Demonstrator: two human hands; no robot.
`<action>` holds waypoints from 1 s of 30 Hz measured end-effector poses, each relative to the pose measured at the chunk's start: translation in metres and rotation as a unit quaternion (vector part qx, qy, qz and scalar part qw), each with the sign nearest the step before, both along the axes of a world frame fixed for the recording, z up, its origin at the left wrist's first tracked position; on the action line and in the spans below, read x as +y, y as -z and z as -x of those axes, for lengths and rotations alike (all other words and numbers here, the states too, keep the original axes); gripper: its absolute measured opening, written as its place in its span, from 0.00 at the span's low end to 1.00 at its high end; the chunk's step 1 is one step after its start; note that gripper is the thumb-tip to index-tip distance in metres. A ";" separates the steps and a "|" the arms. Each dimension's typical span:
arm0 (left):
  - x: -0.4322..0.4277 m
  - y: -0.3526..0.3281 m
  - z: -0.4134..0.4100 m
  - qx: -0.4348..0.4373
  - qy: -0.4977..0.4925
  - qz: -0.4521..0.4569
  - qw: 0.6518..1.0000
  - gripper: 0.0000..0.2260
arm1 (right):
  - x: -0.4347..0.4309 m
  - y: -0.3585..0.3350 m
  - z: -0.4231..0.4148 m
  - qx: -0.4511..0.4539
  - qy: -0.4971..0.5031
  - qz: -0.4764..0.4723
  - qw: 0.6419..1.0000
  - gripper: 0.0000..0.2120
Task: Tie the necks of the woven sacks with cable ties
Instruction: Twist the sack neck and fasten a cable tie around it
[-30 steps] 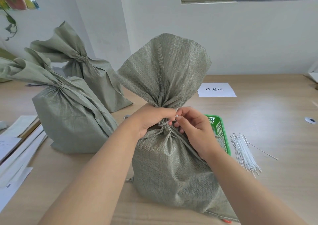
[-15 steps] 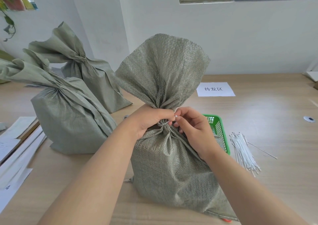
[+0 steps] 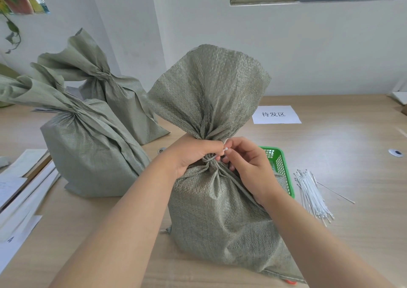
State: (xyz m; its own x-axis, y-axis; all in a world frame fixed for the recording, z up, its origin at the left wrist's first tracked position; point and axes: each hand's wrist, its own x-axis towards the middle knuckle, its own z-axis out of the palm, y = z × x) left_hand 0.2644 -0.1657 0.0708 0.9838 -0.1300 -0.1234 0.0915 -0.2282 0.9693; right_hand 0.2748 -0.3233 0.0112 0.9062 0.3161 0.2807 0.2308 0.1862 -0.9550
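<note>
One cable tie [image 3: 225, 150] rings the sack [image 3: 220, 210] neck, right hand [image 3: 248, 166] pinching.

Left hand [image 3: 191, 154], right hand [image 3: 251, 167] bare; forearms [image 3: 123, 221] bare.

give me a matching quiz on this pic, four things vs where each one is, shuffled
1 left hand
2 right hand
3 green basket
4 spare cable ties

a heaped on the table right of the basket
b grips the front sack by its neck
c pinches the cable tie at the neck
d behind the front sack, partly hidden

Pairs: 1-b, 2-c, 3-d, 4-a
</note>
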 end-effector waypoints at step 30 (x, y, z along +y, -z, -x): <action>-0.001 0.000 0.000 -0.006 0.003 0.008 1.000 0.11 | 0.001 -0.002 0.000 -0.007 0.007 0.012 1.000 0.11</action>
